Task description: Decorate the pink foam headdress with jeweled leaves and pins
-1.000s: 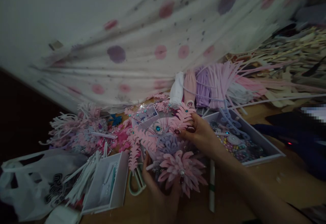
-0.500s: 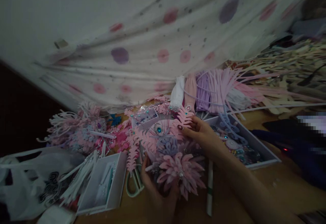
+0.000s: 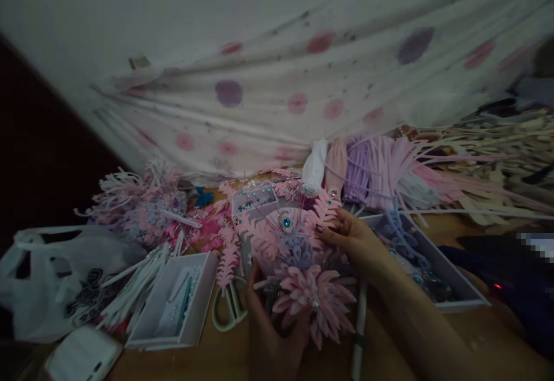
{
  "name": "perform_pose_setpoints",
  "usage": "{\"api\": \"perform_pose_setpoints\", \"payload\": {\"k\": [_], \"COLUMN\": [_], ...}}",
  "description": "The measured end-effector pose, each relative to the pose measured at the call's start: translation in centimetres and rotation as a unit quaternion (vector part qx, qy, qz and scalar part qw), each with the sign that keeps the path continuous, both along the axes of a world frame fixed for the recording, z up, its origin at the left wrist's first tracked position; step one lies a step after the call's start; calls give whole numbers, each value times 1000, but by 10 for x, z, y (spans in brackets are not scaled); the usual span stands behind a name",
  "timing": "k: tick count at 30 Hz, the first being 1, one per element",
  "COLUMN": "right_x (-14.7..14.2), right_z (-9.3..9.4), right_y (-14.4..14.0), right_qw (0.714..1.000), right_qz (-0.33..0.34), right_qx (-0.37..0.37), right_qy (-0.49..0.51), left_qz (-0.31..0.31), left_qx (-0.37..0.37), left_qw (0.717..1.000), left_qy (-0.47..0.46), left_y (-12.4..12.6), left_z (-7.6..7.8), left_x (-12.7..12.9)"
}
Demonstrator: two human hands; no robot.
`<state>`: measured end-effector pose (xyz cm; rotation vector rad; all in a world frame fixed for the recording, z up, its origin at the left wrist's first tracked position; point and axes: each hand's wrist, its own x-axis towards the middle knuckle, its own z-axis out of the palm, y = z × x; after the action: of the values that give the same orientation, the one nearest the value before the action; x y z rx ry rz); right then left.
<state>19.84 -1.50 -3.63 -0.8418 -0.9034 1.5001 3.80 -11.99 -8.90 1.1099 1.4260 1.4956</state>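
Plastic bag [image 3: 64,277], white and crumpled with a dark print, slumped at the left edge of the counter [image 3: 433,335]. Just right of it, an open white cardboard box [image 3: 173,306] with thin white strips spilling across its rim. Behind both, a loose heap of pink and white foam fronds [image 3: 138,208] under the hem of a pale cloth with pink and purple spots [image 3: 281,81]. Pale green-handled scissors [image 3: 229,306] lying flat beside the box, touching the edge of the work.

Near the front edge, at the middle, left hand [image 3: 272,335] cupped under a pink foam flower ornament [image 3: 303,265], fingers curled round its lower rim and thumb up along its left side; a firm hold, only partly visible beneath the petals. Ornament raised just off the counter: many-petalled pink bloom in front, lilac curls above, a teal gem at the top, pink fern-shaped foam leaves fanning out.

Right hand [image 3: 355,239] closed in a fingertip pinch on a pink fern leaf [image 3: 324,213] at the ornament's upper right.

Probably best done so: support the base steadily from below, press the leaf flat along its stem rather than at the frail tips, keep fingers off the gems, and hold the angle matched to the leaves on the other side.

Further right, a shallow white tray of gems and beads [image 3: 428,271] just beside the wrist, bundled lilac and pink foam strips [image 3: 372,167] behind it, and a white pen-like stick [image 3: 359,335] below the forearm.
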Motion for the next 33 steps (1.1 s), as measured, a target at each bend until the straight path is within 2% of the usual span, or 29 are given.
{"api": "perform_pose_setpoints", "payload": {"k": [4, 10, 14, 20, 25, 29, 33], "right_x": [1, 4, 6, 0, 1, 2, 1], "right_z": [0, -6, -6, 4, 0, -3, -5], "right_y": [0, 4, 4, -2, 1, 0, -5], "right_qw": [1000, 995, 994, 997, 994, 982, 959], "right_qz": [-16, -90, -97, -65, -42, -70, -105], "right_qx": [-21, -48, -43, 26, 79, 150, 221], "right_qy": [0, 11, 11, -12, -57, -92, -141], "left_qz": [16, -10, -13, -14, -14, 0, 40], "left_qx": [3, -16, -14, -15, -30, -11, 18], "left_qw": [1000, 1000, 1000, 1000, 999, 1000, 995], "left_qy": [2, 9, -5, -13, -10, -13, 84], "left_y": [0, -1, 0, -1, -2, -1, 1], "left_z": [-1, -2, -2, 2, 7, 3, -5], "left_x": [0, -4, -3, -2, -3, 1, 4]}}
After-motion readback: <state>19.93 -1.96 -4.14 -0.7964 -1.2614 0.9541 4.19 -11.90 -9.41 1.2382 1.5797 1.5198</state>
